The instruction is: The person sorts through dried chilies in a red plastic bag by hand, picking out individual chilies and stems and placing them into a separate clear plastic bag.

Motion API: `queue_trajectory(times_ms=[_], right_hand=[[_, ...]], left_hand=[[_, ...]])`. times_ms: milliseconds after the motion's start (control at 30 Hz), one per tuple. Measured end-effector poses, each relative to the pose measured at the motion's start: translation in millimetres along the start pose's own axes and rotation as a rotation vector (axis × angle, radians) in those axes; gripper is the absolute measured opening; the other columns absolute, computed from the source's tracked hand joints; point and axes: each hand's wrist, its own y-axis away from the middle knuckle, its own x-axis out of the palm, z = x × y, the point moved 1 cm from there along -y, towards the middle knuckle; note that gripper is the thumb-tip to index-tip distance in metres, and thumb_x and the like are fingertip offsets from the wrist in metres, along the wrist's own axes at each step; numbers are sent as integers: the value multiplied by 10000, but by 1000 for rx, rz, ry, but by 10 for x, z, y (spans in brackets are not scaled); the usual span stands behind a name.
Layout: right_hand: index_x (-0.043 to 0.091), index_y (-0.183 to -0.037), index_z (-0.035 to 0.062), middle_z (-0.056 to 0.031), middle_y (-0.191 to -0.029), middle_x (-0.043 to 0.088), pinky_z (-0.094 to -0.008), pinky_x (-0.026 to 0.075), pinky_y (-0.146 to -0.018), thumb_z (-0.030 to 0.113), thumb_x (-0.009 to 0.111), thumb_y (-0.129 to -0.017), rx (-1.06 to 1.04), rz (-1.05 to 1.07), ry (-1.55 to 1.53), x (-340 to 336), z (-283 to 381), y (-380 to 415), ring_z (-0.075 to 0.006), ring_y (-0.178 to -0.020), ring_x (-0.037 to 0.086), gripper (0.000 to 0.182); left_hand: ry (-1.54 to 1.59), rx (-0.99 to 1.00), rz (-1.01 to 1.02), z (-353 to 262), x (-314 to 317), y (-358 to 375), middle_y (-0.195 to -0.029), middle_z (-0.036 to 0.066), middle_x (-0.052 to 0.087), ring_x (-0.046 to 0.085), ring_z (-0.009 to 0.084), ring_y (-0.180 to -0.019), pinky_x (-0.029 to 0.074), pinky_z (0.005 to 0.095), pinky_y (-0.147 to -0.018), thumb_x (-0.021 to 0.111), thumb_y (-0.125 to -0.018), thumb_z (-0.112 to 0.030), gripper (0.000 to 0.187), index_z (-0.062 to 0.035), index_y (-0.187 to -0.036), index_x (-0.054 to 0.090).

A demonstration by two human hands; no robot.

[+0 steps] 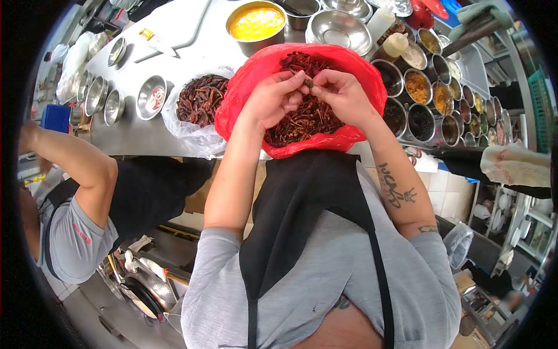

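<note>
fingers (292,82) of the left hand (274,100) and right hand (344,95) meet near the top middle of the frame, tips pinched almost closed around a small dark piece (308,83); they cover too much of it to show its shape. gripping it from both sides probably gives finer control, each hand steadying the other. it sits just above a dried red-brown heap (305,119), perhaps chilies, in an open red bag (235,99). the bag's mouth spreads wide between the forearms (232,168), likely so that anything dropped lands inside. just beside it, left of centre, a clear bag (192,139) holds dark dried pods (202,100), within easy reach. a pot (247,45) with yellow-orange contents stands beyond, at upper middle; steel tubs (441,68) crowd the upper right, perhaps grouped to stay handy. at left, a co-worker's bent arm (81,157) shows.
</note>
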Motion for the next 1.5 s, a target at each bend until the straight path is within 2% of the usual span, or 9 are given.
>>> queue_trajectory(times_ms=[133,267,533,633,800,1133,1200,1367,1500], right_hand=[[673,-1045,-3,-10,-855,676,-246,484,-676,80,680,-897,23,125,-286,-94,106,-24,-75,-763,584,170],[683,-1146,-2,-108,-878,693,-340,536,-758,89,720,-816,48,-183,386,-139,28,-57,-200,-794,658,344],[725,-917,59,-167,-974,619,-451,512,-850,164,671,-803,35,85,986,-59,-351,13,-334,-990,636,164],[737,-918,62,-174,-950,642,-434,518,-839,184,694,-799,-22,1,758,-142,-287,-27,-333,-957,648,176],[714,-989,-9,-28,-854,689,-258,495,-689,131,722,-894,171,-53,275,-201,1,-105,-83,-762,607,170],[682,-1083,-13,-47,-931,686,-290,506,-798,131,689,-905,448,72,-373,-96,6,-78,-129,-880,626,229],[666,-1118,-16,-52,-938,681,-292,506,-809,125,675,-910,482,86,-569,-88,-44,-98,-147,-886,628,251],[677,-1139,10,-137,-1008,701,-354,516,-873,98,660,-871,181,-182,339,-8,-34,-206,-246,-947,669,282],[720,-1050,54,-167,-1040,667,-414,505,-922,34,618,-828,-7,-23,660,74,-103,-242,-327,-1016,647,246]], left_hand=[[336,-26,73,56,-77,-19,-808,6,592,463,91,-630,370,221,-556,568,-1006,-260,215,-53,-993,624],[198,105,-192,29,-93,23,-821,17,592,520,127,-714,414,253,-608,519,-1009,-232,195,-59,-1033,604],[-119,103,-252,91,-130,177,-792,-8,598,545,102,-686,421,234,-610,597,-973,-142,118,-50,-1045,618],[-345,181,-274,138,-137,208,-805,-4,614,555,96,-688,438,228,-623,679,-928,-133,154,-27,-1037,657],[-892,363,-313,106,101,182,-826,2,642,565,84,-740,465,243,-681,768,-869,-155,245,-3,-1055,723],[-1241,675,-262,59,170,155,-881,88,673,645,175,-838,505,320,-776,747,-867,-107,141,5,-933,693],[-1073,572,-366,48,133,179,-885,69,666,633,160,-842,500,312,-778,718,-892,-106,129,-7,-961,672],[-101,306,-352,100,-179,91,-869,31,639,598,133,-758,483,273,-678,597,-992,-161,154,-47,-1093,583],[-118,171,-392,80,-201,143,-845,34,633,596,127,-737,467,270,-634,627,-971,-162,175,-58,-1104,579]])
